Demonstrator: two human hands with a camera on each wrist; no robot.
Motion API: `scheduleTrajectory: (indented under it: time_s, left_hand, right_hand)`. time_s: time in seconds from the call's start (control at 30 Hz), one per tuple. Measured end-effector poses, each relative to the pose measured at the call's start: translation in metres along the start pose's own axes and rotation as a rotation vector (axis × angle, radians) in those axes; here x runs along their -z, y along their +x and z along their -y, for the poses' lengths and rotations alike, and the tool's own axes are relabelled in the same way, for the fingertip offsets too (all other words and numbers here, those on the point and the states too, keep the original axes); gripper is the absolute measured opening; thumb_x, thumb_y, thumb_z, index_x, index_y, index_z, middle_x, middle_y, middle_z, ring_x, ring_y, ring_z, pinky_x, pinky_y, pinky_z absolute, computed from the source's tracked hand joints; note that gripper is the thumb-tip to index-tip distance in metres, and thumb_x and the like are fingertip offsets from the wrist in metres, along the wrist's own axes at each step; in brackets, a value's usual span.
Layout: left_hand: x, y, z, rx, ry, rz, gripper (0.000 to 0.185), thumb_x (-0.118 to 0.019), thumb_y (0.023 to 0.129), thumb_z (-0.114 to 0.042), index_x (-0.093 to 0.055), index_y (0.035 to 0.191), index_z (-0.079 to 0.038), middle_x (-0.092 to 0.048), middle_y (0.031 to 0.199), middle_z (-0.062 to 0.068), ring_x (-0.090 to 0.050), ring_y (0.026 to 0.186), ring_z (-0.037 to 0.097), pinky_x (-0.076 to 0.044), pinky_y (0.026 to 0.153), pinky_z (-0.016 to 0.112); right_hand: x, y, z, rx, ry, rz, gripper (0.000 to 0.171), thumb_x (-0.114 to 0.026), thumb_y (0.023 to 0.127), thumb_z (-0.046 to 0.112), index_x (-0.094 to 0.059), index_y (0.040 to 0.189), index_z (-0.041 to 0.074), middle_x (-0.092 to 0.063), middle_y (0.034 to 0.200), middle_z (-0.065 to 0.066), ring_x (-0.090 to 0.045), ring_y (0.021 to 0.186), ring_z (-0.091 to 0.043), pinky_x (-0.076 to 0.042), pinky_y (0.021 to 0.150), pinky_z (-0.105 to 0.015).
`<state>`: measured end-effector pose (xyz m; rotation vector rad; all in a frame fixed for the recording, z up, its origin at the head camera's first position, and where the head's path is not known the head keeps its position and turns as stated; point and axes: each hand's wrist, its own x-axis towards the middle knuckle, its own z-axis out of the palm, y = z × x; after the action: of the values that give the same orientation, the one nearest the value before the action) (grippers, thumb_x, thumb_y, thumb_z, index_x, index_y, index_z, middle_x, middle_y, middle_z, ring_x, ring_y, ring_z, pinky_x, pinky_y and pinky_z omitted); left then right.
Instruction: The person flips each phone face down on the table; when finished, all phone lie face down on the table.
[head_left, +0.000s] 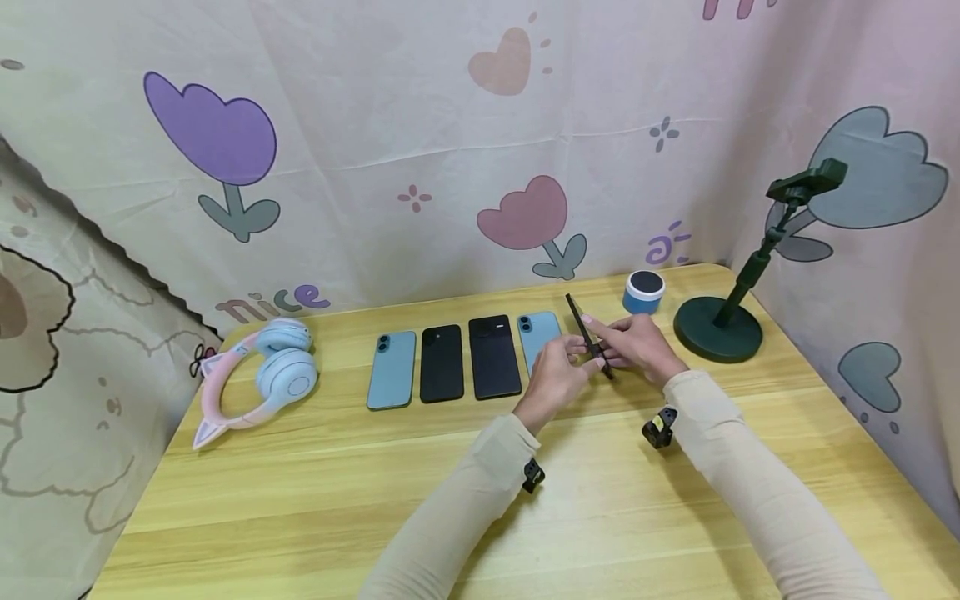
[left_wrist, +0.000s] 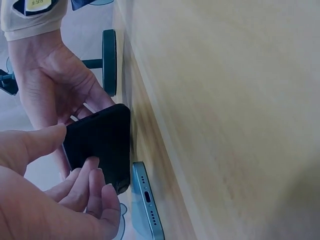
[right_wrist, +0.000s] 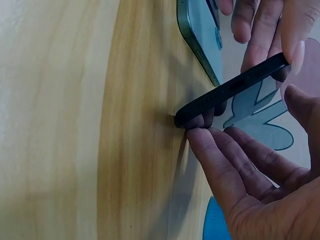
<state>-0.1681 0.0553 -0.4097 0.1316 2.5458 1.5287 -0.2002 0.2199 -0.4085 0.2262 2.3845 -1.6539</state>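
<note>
A black phone (head_left: 589, 337) stands tilted on its long edge at the right end of a row of phones. My left hand (head_left: 557, 375) pinches it, the thumb (right_wrist: 297, 57) on its upper corner and the fingers (left_wrist: 92, 185) against one face. Across from it, my right hand (head_left: 637, 343) reaches along the other face with nearly straight fingers (right_wrist: 215, 155). Those fingertips touch close to the lower edge, while the right thumb (right_wrist: 300, 105) stands off the glossy face. Just left of the held phone lies a light blue phone (head_left: 538, 327), partly covered by my left hand.
Further left lie a large dark phone (head_left: 494, 358), a smaller black phone (head_left: 442, 363) and another light blue phone (head_left: 392, 369). Cat-ear headphones (head_left: 281, 375) rest at the far left. A blue-and-white jar (head_left: 643, 293) and a dark green phone stand (head_left: 717, 330) are beyond my right hand.
</note>
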Motion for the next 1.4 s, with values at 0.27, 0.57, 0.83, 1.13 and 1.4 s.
scheduleTrajectory:
  time_s: [0.27, 0.57, 0.83, 1.13, 1.4]
  left_hand:
    - [-0.001, 0.001, 0.002, -0.022, 0.005, 0.047, 0.048, -0.074, 0.095, -0.031, -0.062, 0.139, -0.016, -0.067, 0.128, -0.002, -0.061, 0.116, 0.019, -0.051, 0.095, 0.039]
    - [0.001, 0.001, 0.005, -0.041, -0.029, 0.099, 0.056, -0.072, 0.096, -0.033, -0.056, 0.146, -0.015, -0.064, 0.136, 0.001, -0.06, 0.124, 0.021, -0.049, 0.102, 0.04]
    - [0.0, 0.0, 0.008, -0.117, -0.04, 0.163, 0.06, -0.072, 0.096, -0.034, -0.052, 0.149, -0.015, -0.061, 0.141, 0.0, -0.06, 0.124, 0.022, -0.049, 0.101, 0.038]
    - [-0.001, -0.002, 0.006, -0.1, 0.106, 0.234, 0.071, -0.072, 0.095, -0.04, -0.043, 0.156, -0.017, -0.045, 0.156, 0.0, -0.042, 0.141, 0.019, -0.042, 0.11, 0.042]
    - [0.0, -0.003, 0.007, -0.125, 0.156, 0.281, 0.074, -0.073, 0.094, -0.041, -0.04, 0.157, -0.017, -0.044, 0.156, 0.002, -0.044, 0.139, 0.018, -0.044, 0.108, 0.04]
  right_hand:
    - [-0.001, -0.002, 0.0, 0.002, -0.004, 0.025, 0.076, -0.068, 0.09, 0.06, -0.066, 0.122, -0.008, -0.073, 0.095, -0.014, -0.07, 0.073, -0.013, -0.06, 0.073, -0.031]
    - [-0.001, 0.002, -0.001, -0.038, 0.046, 0.056, 0.081, -0.066, 0.092, 0.061, -0.058, 0.134, -0.008, -0.069, 0.116, -0.022, -0.072, 0.08, -0.015, -0.06, 0.073, -0.029]
    - [0.001, 0.0, 0.0, -0.035, 0.066, 0.045, 0.068, -0.062, 0.096, 0.055, -0.066, 0.124, -0.007, -0.073, 0.095, -0.012, -0.071, 0.075, -0.015, -0.06, 0.067, -0.029]
    - [0.005, -0.001, 0.001, -0.041, 0.088, 0.052, 0.064, -0.057, 0.102, 0.047, -0.061, 0.128, -0.011, -0.072, 0.098, -0.014, -0.074, 0.084, -0.02, -0.06, 0.076, -0.033]
    - [0.009, -0.001, -0.001, -0.022, 0.109, 0.025, 0.056, -0.058, 0.103, 0.038, -0.06, 0.132, -0.01, -0.073, 0.095, -0.009, -0.073, 0.077, -0.016, -0.061, 0.077, -0.035]
